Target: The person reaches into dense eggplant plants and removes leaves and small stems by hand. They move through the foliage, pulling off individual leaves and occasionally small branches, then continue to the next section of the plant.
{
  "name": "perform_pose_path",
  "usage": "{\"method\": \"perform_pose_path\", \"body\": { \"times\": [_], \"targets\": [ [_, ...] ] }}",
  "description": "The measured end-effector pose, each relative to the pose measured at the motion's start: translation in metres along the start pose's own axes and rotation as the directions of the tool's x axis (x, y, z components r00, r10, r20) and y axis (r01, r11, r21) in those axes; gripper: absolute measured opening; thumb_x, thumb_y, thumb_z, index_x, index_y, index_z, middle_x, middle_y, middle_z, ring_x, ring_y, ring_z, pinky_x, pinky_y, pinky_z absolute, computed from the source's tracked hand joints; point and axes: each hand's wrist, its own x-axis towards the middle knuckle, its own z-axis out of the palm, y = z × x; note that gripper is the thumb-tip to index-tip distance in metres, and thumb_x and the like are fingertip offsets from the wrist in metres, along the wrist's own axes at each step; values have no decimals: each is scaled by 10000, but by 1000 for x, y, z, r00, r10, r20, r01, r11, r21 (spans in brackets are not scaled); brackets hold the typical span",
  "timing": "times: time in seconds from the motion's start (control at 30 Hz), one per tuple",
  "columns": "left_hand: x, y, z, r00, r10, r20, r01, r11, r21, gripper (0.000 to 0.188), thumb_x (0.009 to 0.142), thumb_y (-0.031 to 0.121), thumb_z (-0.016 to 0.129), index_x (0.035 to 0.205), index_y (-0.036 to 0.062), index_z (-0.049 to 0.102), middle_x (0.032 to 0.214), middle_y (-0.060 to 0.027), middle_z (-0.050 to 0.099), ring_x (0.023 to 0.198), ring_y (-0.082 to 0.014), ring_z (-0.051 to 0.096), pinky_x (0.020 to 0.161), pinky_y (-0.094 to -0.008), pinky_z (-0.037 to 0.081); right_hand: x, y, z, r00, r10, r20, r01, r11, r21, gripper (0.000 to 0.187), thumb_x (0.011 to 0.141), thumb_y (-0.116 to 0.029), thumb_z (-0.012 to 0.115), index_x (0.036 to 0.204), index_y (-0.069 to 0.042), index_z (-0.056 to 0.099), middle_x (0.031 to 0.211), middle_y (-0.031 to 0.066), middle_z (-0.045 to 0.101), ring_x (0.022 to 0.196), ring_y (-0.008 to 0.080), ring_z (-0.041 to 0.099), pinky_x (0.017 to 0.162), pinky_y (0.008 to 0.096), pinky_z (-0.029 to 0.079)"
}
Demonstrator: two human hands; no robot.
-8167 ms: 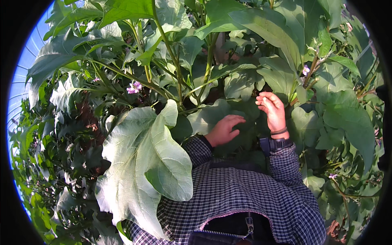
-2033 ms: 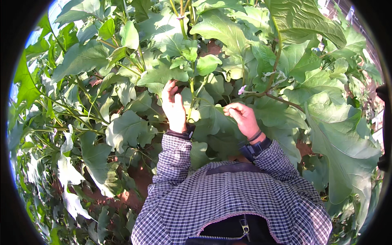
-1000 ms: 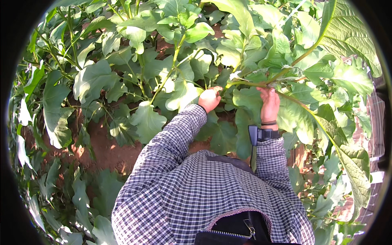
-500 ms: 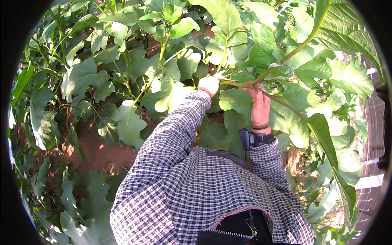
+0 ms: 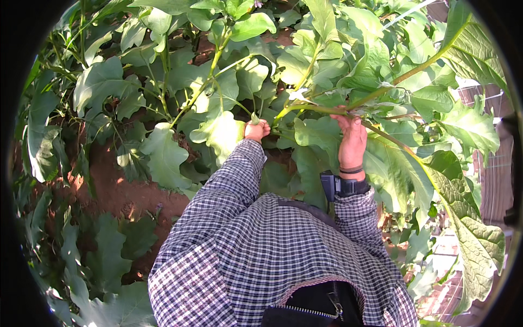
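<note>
My right hand [image 5: 352,143] grips a thick green-brown stem [image 5: 316,108] of a large-leaved plant that looks like eggplant, its fingers wrapped round the stem from below. To the left, my left hand [image 5: 257,131] is closed in a fist, a little apart from that stem. A small green tip [image 5: 255,117] shows just above the fist; whether the fingers hold it is hard to make out. Beside this hand hangs a bright, sunlit leaf [image 5: 220,136]. A pale, withered-looking flower or bud [image 5: 298,96] sits at the stem's fork.
Dense lobed leaves surround both hands. A thinner upright stem [image 5: 204,87] rises at the left. From the right hand a branch [image 5: 414,70] runs up to the right, and another with big leaves [image 5: 479,240] droops down. Brown soil [image 5: 128,191] lies at the left.
My left hand has left the stem and moved left and slightly down, now closed. My right hand keeps its hold, and the held branch has shifted a little to the right.
</note>
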Motion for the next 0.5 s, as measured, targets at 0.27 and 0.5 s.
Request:
{"method": "perform_pose_path", "body": {
  "times": [0.27, 0.5],
  "targets": [
    [-72, 127, -11, 955, -23, 296, -236, 544, 805, 251, 894, 114, 606, 1133, 38, 605, 700, -24, 627, 528, -119, 559, 457, -282, 446, 7, 2, 0, 999, 38, -11, -38, 999, 5, 557, 1024, -445, 382, 1256, 33, 545, 1180, 144, 626, 1054, 233, 607, 967, 378, 435],
    [-160, 190, 89, 301, 570, 765, -951, 239, 197, 302, 729, 129, 677, 1018, 42, 682, 891, -126, 661, 801, -238, 642, 751, -338, 519, 8, 8, -3, 992, 48, 116, -64, 989, 134, 535, 997, -437, 474, 1299, 2, 525, 1298, 145, 580, 1181, 217, 558, 983, 347, 425]
  ]
}}
